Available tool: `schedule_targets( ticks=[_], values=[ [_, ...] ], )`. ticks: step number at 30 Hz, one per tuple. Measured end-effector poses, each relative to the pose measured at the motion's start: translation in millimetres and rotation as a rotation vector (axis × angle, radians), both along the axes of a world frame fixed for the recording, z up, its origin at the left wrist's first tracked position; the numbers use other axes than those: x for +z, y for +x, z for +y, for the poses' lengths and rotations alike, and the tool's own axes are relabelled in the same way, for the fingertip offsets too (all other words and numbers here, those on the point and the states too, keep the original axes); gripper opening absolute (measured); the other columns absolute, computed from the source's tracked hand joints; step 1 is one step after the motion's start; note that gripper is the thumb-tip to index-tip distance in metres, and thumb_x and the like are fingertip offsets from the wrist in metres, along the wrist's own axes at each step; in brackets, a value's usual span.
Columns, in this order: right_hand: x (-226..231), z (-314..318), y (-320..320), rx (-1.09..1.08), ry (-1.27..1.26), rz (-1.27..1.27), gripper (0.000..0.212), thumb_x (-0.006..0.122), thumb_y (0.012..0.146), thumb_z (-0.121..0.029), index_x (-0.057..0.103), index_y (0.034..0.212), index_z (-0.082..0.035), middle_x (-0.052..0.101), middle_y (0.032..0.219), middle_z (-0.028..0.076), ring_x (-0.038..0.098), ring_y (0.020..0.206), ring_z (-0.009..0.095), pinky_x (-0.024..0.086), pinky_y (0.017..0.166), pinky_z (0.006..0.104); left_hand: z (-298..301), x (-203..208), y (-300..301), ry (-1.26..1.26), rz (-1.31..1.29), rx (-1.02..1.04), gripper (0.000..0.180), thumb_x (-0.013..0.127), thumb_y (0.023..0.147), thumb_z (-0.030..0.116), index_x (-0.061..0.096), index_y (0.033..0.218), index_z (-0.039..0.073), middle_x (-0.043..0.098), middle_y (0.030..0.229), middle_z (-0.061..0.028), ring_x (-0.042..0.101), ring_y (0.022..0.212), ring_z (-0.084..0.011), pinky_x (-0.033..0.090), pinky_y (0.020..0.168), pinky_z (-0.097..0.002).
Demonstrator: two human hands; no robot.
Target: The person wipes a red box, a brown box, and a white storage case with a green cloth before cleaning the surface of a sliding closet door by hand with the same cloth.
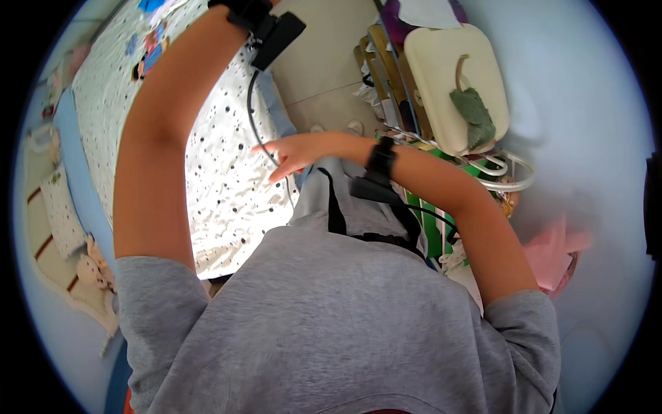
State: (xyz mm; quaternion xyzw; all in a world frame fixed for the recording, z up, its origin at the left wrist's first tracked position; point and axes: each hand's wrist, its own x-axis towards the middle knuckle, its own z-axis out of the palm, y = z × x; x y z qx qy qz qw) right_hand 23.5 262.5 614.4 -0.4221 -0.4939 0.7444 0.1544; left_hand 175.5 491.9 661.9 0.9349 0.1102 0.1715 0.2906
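Right hand [295, 152] shows fingers apart at the black cable [249, 103], slack presumably for reach; left hand is unseen, its state undeterminable.

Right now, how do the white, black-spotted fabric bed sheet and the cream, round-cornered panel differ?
The bed sheet is spotted; the panel is plain. The bed sheet spreads wide; the panel is compact. The bed sheet shows beside the right hand; the panel sits farther away. Both are pale.
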Motion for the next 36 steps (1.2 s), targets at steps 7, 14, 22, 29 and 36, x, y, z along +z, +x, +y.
schedule_targets(
  ticks=[7,14,22,29,36],
  values=[
    [-91,35,-1,-0.436,0.046,-0.123,0.025,0.047,0.081,-0.022,0.061,0.084,-0.001,0.060,0.068,0.007,0.056,0.053,0.014,0.046,0.050,0.0273,49,22,-97,-0.138,-0.010,0.258,0.026,0.047,0.079,0.021,0.061,0.093,0.003,0.062,0.085,-0.0150,0.058,0.081,-0.0291,0.045,0.074,-0.0355],
    [-49,91,61,-0.751,0.232,-0.192,0.028,0.052,0.084,-0.028,0.054,0.091,-0.001,0.061,0.072,0.005,0.056,0.062,0.010,0.044,0.056,0.0214,16,-94,-247,-0.695,0.434,0.406,0.030,0.050,0.080,0.020,0.054,0.109,0.014,0.059,0.101,-0.0029,0.055,0.090,-0.0153,0.043,0.075,-0.0321],
    [-38,97,66,-0.714,0.417,-0.310,0.024,0.056,0.081,-0.021,0.053,0.092,0.000,0.062,0.071,0.007,0.057,0.064,0.010,0.044,0.059,0.0218,-102,-122,-277,-1.386,0.679,0.011,0.050,0.057,0.077,0.020,0.040,0.124,0.012,0.047,0.122,-0.0056,0.041,0.114,-0.0154,0.034,0.094,-0.0346],
    [-51,67,59,-0.804,0.323,-0.081,0.022,0.055,0.081,-0.016,0.051,0.091,0.003,0.062,0.076,0.010,0.057,0.071,0.012,0.045,0.065,0.0223,-59,-104,-270,-1.145,0.708,0.077,0.047,0.055,0.081,0.037,0.046,0.117,0.008,0.054,0.112,-0.0063,0.048,0.108,-0.0171,0.035,0.092,-0.0352],
    [-16,56,64,-0.731,0.327,-0.008,0.029,0.056,0.083,-0.020,0.048,0.101,0.002,0.061,0.081,0.011,0.058,0.075,0.014,0.046,0.067,0.0244,-95,-132,-258,-1.171,0.681,0.056,0.056,0.061,0.077,0.034,0.039,0.125,0.016,0.037,0.130,-0.0053,0.034,0.118,-0.0163,0.027,0.096,-0.0356]
  ],
)
